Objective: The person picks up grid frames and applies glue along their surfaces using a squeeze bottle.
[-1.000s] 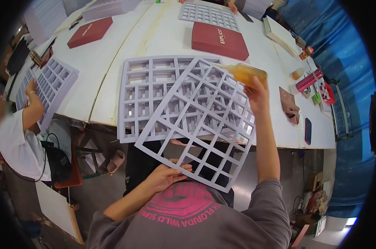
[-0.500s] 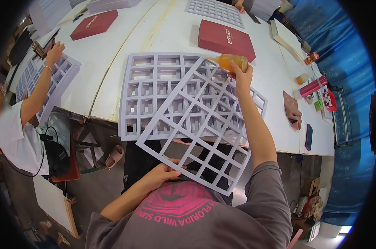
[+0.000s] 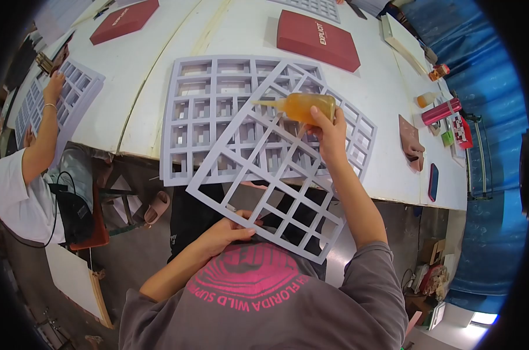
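Note:
My right hand point(image 3: 328, 135) is wrapped round a squeeze bottle point(image 3: 308, 108) of amber liquid, its thin nozzle pointing left above a pale lilac grid frame point(image 3: 268, 185). That grid lies tilted, its near end jutting over the table edge toward my chest. At its near left edge my left hand point(image 3: 229, 232) pinches the rim between thumb and fingers. Beneath the grid, flat on the table, is a second lilac grid tray point(image 3: 180, 126) with smaller compartments, partly covered. Whether the nozzle touches the grid I cannot tell.
Red boxes point(image 3: 317, 39) marked EXPLICIT lie on the white table point(image 3: 145, 99). At left, a co-worker's hand point(image 3: 54, 87) is over other lilac grids point(image 3: 72, 111). A pink flask point(image 3: 441, 111), a phone point(image 3: 433, 186) and a brown cloth-like piece point(image 3: 411, 143) lie at right.
My right hand has brought the bottle leftward and nearer to me, from the grid's far corner to over its upper left side. My left hand keeps its hold on the rim.

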Demonstrator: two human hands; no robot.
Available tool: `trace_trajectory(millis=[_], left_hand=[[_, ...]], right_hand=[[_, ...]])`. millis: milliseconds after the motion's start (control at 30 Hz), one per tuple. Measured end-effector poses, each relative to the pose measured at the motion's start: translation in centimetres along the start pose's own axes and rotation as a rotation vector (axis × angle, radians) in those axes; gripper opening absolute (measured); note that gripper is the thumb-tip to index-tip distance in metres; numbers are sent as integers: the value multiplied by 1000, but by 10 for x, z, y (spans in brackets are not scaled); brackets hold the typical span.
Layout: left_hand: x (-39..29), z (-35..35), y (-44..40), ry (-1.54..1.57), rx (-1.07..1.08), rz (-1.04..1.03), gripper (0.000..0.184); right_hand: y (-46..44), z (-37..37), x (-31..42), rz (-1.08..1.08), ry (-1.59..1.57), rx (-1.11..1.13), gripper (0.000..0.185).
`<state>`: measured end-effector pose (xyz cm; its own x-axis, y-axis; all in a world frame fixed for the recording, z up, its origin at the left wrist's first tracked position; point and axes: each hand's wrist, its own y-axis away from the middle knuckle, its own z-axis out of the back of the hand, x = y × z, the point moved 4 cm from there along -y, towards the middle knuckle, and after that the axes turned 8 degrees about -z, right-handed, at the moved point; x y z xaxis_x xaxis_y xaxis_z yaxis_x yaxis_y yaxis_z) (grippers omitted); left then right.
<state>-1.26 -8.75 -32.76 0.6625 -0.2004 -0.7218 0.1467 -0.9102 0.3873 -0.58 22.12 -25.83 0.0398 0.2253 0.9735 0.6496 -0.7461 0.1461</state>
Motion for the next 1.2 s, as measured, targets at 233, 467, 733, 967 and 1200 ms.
trace_trajectory(millis=[233,467,733,967,1200], left_hand=[[1,-1,3,19,-10,-7,51],[-6,-7,7,-20,-3,24,41],[-23,21,11,160,-228,-239,35],[-4,15,14,194,-195,-170,42],[9,36,10,165,-211,-234,44]], right_hand=[[74,-35,-17,-115,-18,151,47],[134,-66,-33,-436,-124,441,55],[65,18,7,-182,-286,152,35],[-17,132,29,82,-137,-408,55],[-28,149,28,115,-85,-459,60]])
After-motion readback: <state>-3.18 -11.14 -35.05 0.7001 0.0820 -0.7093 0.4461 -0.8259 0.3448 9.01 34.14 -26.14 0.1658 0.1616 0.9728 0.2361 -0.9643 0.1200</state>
